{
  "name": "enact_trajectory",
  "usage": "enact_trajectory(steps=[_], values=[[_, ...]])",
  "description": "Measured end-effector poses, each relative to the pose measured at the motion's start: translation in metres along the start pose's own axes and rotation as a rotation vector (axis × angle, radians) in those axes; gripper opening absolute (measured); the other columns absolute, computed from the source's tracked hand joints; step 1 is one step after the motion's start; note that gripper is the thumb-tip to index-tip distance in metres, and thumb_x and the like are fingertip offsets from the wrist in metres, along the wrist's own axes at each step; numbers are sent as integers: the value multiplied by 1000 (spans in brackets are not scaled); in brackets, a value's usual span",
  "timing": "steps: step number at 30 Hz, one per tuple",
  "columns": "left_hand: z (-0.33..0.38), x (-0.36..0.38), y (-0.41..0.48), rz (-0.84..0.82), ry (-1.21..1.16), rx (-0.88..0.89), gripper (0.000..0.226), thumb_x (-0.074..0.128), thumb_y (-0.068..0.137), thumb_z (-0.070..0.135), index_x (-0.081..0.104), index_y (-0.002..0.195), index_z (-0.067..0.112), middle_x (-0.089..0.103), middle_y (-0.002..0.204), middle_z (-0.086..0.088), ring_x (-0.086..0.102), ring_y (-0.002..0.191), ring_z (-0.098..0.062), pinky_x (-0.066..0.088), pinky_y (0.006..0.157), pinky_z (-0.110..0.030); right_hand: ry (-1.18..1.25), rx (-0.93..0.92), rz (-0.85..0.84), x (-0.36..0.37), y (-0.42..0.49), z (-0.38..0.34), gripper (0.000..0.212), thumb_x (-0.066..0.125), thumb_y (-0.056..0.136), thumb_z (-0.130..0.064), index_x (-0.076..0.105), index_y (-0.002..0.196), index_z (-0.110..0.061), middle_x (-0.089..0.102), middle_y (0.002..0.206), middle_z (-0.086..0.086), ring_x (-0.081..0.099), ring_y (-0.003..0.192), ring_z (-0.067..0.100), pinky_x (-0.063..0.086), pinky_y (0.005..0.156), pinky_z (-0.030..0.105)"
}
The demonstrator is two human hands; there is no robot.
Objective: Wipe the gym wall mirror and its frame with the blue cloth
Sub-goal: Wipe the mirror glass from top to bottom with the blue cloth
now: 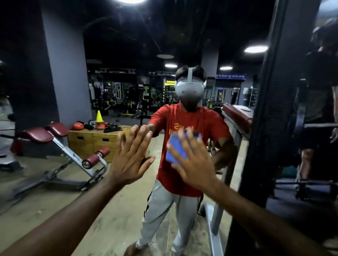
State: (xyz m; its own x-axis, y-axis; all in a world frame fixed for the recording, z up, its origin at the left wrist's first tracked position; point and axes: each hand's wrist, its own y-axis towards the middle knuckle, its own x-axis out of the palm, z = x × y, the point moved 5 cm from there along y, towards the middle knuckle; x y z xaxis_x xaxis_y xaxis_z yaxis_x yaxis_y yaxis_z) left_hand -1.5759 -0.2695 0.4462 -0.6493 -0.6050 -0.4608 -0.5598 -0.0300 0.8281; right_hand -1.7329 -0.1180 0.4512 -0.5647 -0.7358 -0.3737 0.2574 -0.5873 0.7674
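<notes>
The gym is dim, its ceiling almost black; a round ceiling lamp (130,1) flares to white at the top edge and an oval lamp (256,49) glows at right. The wide lens tilts the black mirror frame (270,109) and grey pillar (65,64) off vertical. The right hand (193,160) and blue cloth (176,149) are softly blurred, and the far right strip is smeared.

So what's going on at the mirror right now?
A person stands facing the mirror. The right hand presses the blue cloth flat against it with spread fingers, a little left of the dark frame. The left hand rests open on the mirror beside it, holding nothing.
</notes>
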Motion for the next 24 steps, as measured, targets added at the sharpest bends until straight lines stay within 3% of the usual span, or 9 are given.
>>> enact_trajectory(steps=[3, 6, 9, 11, 13, 16, 19, 21, 24], values=[[-21, -6, -10, 27, 25, -54, 81, 41, 99, 57, 24, 160, 7, 5, 169, -22, 4, 156, -41, 2, 123, -63, -69, -160, -3, 20, -34, -27, 67, 44, 101, -55, 27, 159, -26, 19, 165, 17, 14, 153, 38, 18, 122, 52], [-55, -16, -13, 20, 40, -90, 83, 37, 98, 56, 16, 162, 8, -2, 170, -19, -1, 157, -38, -4, 124, -59, -87, -300, 17, 13, -10, -15, 66, 49, 100, -53, 31, 158, -25, 25, 163, 19, 22, 151, 39, 28, 118, 54], [-90, -21, -9, -13, 54, -125, 85, 32, 98, 59, 6, 163, 10, -6, 170, -15, -1, 157, -37, -2, 124, -61, -15, 17, 132, -23, 61, 37, 66, 54, 100, -49, 33, 156, -21, 25, 160, 28, 21, 149, 46, 23, 118, 59], [-99, -18, -9, -28, 72, -72, 85, 30, 99, 59, 5, 162, 10, -3, 170, -17, 1, 156, -39, 4, 123, -64, -5, 317, 157, -40, 101, 68, 62, 43, 103, -52, 33, 154, -18, 15, 163, 28, 11, 152, 44, 9, 123, 56], [-98, -14, -10, -22, 65, -34, 84, 31, 100, 58, 5, 162, 9, -1, 169, -19, 1, 156, -40, 9, 121, -67, 7, 460, 149, -44, 117, 63, 64, 32, 105, -54, 30, 158, -17, 6, 165, 25, 3, 153, 41, -3, 124, 51], [-101, -9, -9, -8, 57, -30, 82, 33, 101, 57, 10, 162, 8, 1, 169, -19, 2, 156, -41, 9, 121, -68, 3, 235, 104, -20, 106, -16, 66, 36, 105, -51, 19, 161, -20, 6, 165, 27, 4, 152, 45, 2, 123, 56], [-108, -11, -11, 11, 59, 23, 79, 39, 101, 55, 20, 160, 6, 6, 169, -18, 6, 156, -39, 12, 121, -65, -46, -31, 27, 19, 60, -88, 65, 43, 103, -52, 28, 158, -23, 18, 164, 22, 16, 152, 41, 18, 122, 53], [-121, -12, -17, 28, 61, 50, 77, 38, 101, 54, 25, 159, 6, 9, 169, -21, 8, 156, -40, 11, 122, -64, -79, -135, 25, 27, 49, -100, 64, 45, 102, -52, 30, 158, -25, 24, 163, 18, 22, 152, 36, 25, 121, 50], [-158, -14, -26, 46, 76, -55, 81, 35, 99, 59, 23, 160, 7, 7, 168, -24, 5, 155, -42, 7, 122, -65, -59, -252, 36, 15, 77, -84, 61, 45, 102, -47, 34, 157, -23, 27, 162, 20, 24, 150, 40, 28, 119, 54]])
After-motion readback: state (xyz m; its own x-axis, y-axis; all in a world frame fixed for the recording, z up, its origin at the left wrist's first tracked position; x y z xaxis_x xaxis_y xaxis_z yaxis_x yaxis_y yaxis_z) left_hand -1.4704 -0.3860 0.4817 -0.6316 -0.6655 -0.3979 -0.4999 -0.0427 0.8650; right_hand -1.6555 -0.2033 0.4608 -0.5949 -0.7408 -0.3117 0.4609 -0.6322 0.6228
